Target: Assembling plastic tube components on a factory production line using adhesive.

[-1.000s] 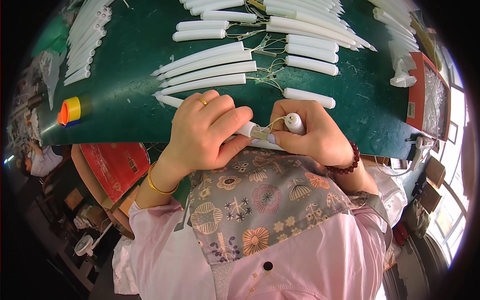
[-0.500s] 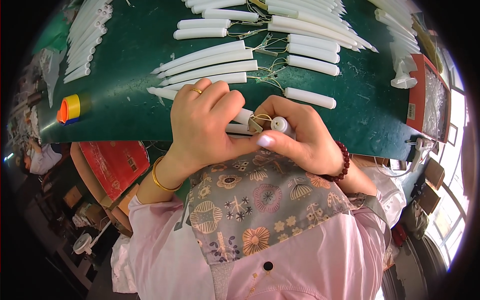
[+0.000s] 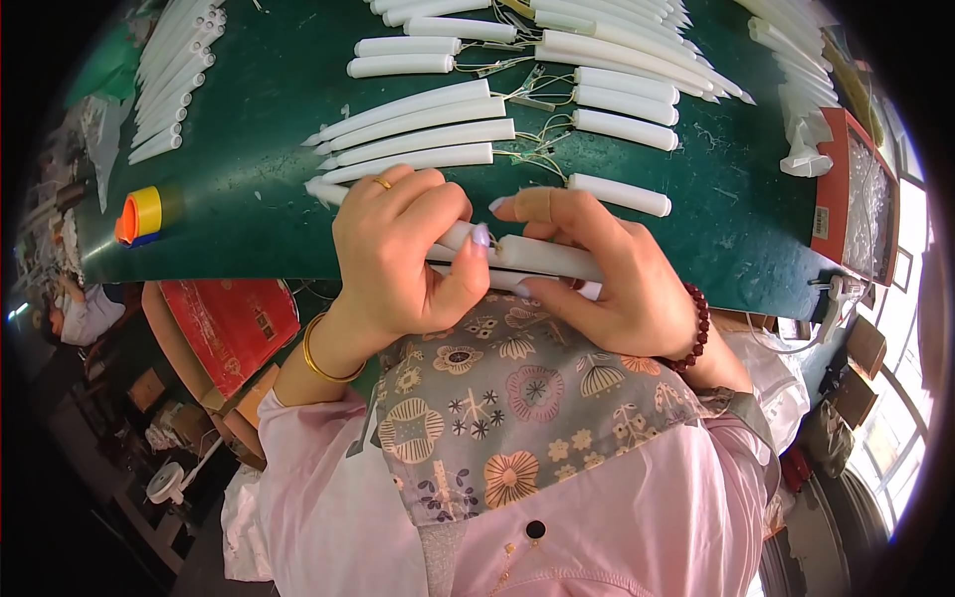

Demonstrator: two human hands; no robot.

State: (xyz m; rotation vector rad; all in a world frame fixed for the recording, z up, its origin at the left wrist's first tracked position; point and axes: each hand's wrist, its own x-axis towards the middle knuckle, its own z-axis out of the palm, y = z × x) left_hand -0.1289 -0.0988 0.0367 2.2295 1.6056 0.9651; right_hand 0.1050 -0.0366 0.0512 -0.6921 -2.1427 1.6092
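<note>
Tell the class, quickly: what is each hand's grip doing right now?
Left hand: closed, holding a white tapered candle.
Right hand: partly closed, holding a white cylindrical candle base.

Over the table's near edge we have a held tube; behind it, candles lie left of more tubes, wires between; a tape roll by the near-left corner, a candle row behind that, a box at the right edge
</note>
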